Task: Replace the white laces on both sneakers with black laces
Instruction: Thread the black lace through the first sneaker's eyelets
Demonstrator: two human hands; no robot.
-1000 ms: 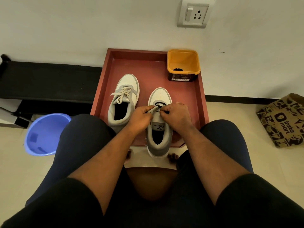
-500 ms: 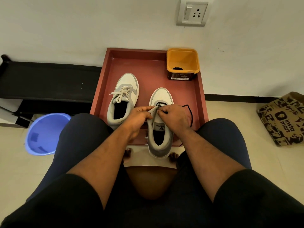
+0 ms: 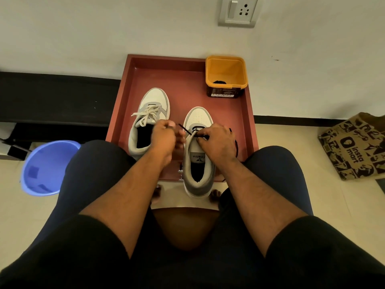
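Observation:
Two white-and-grey sneakers stand on a red tray (image 3: 187,80). The left sneaker (image 3: 149,113) still carries white laces (image 3: 146,115). The right sneaker (image 3: 198,147) has a black lace (image 3: 184,129) threaded at its lowest eyelets. My left hand (image 3: 164,136) pinches one end of that black lace, stretched out to the left of the shoe. My right hand (image 3: 217,140) rests on the shoe's right side and grips the lace's other part, which hangs in a loop behind my wrist.
An orange tub (image 3: 226,77) with something black inside sits in the tray's far right corner. A blue bowl (image 3: 48,167) is on the floor at left, a printed paper bag (image 3: 354,147) at right. A wall with a socket (image 3: 238,11) stands behind.
My left hand has moved left, away from the right sneaker, drawing the black lace end out through the eyelet. My right hand stays on the shoe.

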